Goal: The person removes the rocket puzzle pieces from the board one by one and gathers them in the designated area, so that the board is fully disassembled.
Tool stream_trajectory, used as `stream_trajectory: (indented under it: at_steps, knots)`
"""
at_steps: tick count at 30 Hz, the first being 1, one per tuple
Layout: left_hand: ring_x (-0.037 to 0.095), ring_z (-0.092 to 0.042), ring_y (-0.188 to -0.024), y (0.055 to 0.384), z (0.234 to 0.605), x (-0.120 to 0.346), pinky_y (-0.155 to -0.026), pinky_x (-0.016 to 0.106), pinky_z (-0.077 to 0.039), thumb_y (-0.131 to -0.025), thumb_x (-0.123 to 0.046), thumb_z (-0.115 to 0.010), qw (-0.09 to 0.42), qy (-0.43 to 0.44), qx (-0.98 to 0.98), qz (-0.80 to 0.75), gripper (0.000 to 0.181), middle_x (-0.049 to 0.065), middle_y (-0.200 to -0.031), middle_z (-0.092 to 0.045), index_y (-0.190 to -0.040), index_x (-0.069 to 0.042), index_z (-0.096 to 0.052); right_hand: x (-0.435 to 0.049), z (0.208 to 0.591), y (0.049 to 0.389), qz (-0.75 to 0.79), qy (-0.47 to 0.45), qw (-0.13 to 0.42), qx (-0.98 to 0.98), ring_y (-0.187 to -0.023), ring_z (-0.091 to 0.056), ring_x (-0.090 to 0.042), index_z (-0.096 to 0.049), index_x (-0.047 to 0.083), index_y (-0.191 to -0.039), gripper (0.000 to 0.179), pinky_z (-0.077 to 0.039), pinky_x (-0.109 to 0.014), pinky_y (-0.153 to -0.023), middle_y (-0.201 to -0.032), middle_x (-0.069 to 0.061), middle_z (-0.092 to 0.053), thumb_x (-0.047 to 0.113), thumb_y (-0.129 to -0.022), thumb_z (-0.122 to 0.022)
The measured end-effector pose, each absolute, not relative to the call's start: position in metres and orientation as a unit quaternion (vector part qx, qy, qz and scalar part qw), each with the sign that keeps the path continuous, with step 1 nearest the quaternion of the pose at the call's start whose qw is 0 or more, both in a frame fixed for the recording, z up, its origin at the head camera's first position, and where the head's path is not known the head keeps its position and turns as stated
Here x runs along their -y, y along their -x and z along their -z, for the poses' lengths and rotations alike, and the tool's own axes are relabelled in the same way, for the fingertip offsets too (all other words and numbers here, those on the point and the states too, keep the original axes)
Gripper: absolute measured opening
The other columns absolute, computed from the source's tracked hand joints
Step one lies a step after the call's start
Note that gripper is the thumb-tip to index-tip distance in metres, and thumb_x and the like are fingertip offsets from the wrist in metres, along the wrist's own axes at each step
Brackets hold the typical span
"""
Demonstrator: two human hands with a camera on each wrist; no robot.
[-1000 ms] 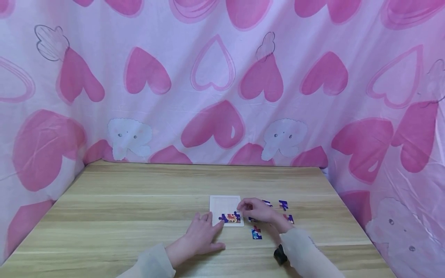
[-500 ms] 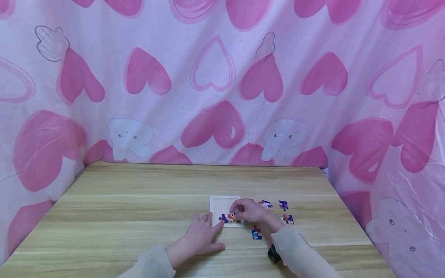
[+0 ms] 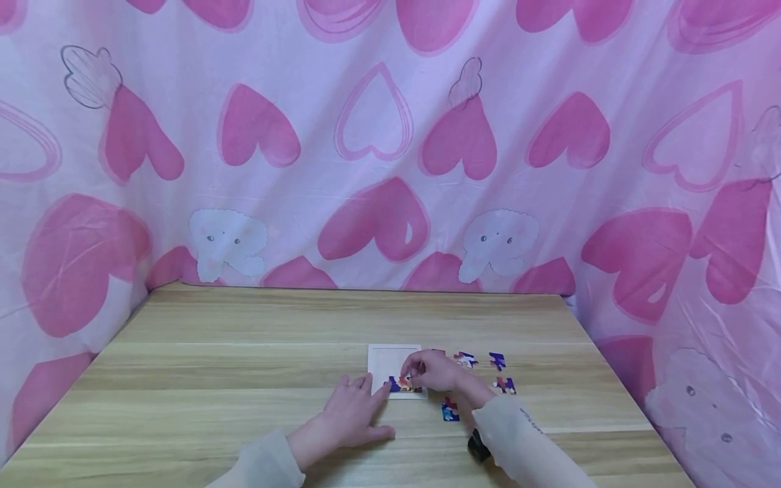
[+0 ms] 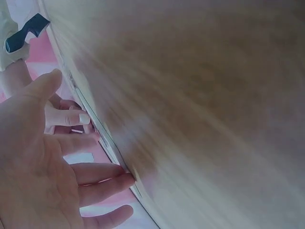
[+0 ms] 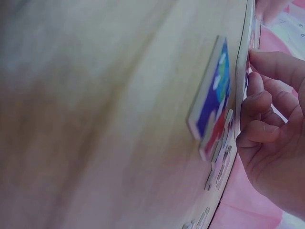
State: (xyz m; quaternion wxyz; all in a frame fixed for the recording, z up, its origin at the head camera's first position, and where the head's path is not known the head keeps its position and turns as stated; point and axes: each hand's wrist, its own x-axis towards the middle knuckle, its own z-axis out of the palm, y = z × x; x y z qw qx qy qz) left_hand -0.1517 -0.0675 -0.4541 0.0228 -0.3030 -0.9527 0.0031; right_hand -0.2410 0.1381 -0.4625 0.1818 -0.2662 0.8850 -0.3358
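Observation:
On the wooden table lies a white puzzle tray point(image 3: 386, 358), with a short row of joined jigsaw pieces point(image 3: 396, 384) along its near side. My left hand point(image 3: 350, 410) lies with its fingers stretched out. Its fingertips touch the tray's left edge, and the index tip is at the row's left end. My right hand point(image 3: 433, 371) is over the row's right part, its thumb and bent fingers pinching at a puzzle piece that they largely hide. In the right wrist view a loose jigsaw piece point(image 5: 214, 93), blue, purple and red, lies close to the right hand point(image 5: 276, 129).
Several loose pieces lie right of the tray, among them a purple one point(image 3: 497, 360), a purple and orange one point(image 3: 505, 385) and a white and purple one point(image 3: 466, 359). Pink heart-patterned cloth point(image 3: 372, 224) stands behind the table point(image 3: 232, 352). A black wrist camera point(image 3: 478, 447) sits below the right sleeve.
My right hand has moved left from beside the tray's right edge to over the row. The left index tip has shifted slightly and covers the row's left knob. The tray has stayed put.

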Motion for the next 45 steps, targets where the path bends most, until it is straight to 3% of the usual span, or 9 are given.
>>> stream_trajectory:
  at_steps: [6,14,28,45]
  knots:
    - [0.029,-0.042,-0.115,0.156,0.453,0.072,-0.091,0.052,-0.031,-0.076,-0.067,-0.041,-0.006,0.286,0.958,0.020,0.084,0.016,-0.125,-0.047,-0.126,0.000,-0.045,-0.137,0.462,0.240,0.332,0.261,0.187,-0.887,-0.067,-0.048,-0.013,-0.064,0.020,-0.087,0.013,-0.040,-0.028,-0.062,-0.072,0.005,-0.054,0.011,-0.079,-0.065]
    - [0.031,-0.049,-0.106,0.162,0.456,0.076,-0.087,0.051,-0.035,-0.077,-0.065,-0.044,0.015,0.296,0.955,0.022,0.073,0.013,-0.119,-0.052,-0.114,-0.004,-0.057,-0.133,0.457,0.237,0.314,0.262,0.179,-0.895,-0.065,-0.048,-0.011,-0.063,0.019,-0.085,0.013,-0.040,-0.027,-0.060,-0.071,0.005,-0.054,0.008,-0.078,-0.065]
    - [0.028,-0.051,-0.099,0.162,0.455,0.076,-0.082,0.049,-0.038,-0.075,-0.063,-0.049,0.043,0.302,0.952,0.022,0.068,0.012,-0.112,-0.056,-0.107,-0.005,-0.060,-0.128,0.453,0.230,0.283,0.250,0.174,-0.909,-0.068,-0.046,-0.012,-0.060,0.019,-0.086,0.015,-0.038,-0.027,-0.060,-0.074,0.005,-0.050,0.014,-0.075,-0.068]
    - [0.029,-0.051,-0.101,0.161,0.452,0.077,-0.084,0.049,-0.037,-0.075,-0.063,-0.049,0.040,0.299,0.953,0.024,0.068,0.012,-0.113,-0.056,-0.109,-0.004,-0.060,-0.124,0.454,0.230,0.258,0.251,0.170,-0.917,-0.067,-0.046,-0.011,-0.058,0.018,-0.082,0.017,-0.038,-0.026,-0.059,-0.073,0.004,-0.050,0.020,-0.072,-0.071]
